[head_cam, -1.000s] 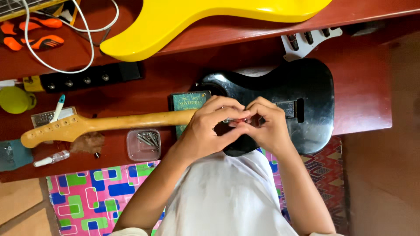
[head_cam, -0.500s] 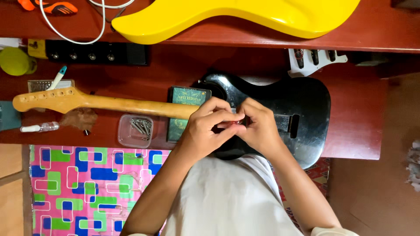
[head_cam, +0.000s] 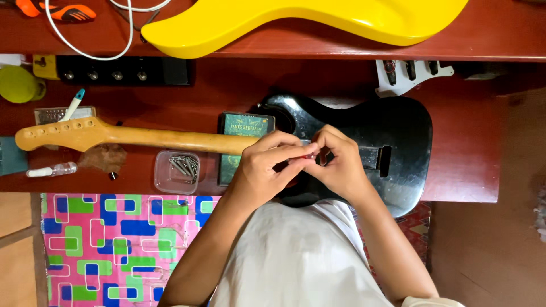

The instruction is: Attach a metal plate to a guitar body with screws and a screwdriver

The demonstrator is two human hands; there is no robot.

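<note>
A black electric guitar body point(head_cam: 392, 142) with a pale wooden neck point(head_cam: 142, 136) lies across the red-brown table point(head_cam: 472, 170). My left hand point(head_cam: 264, 167) and my right hand point(head_cam: 338, 165) meet over the body where the neck joins it. Their fingertips pinch a small part point(head_cam: 309, 155) between them; it is too small to tell what it is. A dark green booklet point(head_cam: 242, 136) lies under the neck beside my left hand.
A clear plastic box of screws point(head_cam: 177, 170) sits left of my hands. A yellow guitar body point(head_cam: 296, 20), a white pickguard point(head_cam: 412, 74), a black control strip point(head_cam: 114, 71), a white cable and an orange tool lie farther back. A patterned mat point(head_cam: 114, 239) covers the floor.
The view has shifted, so everything sits slightly lower and to the right in the picture. My hands stay together over the black body, fingers still pinched on the small part.
</note>
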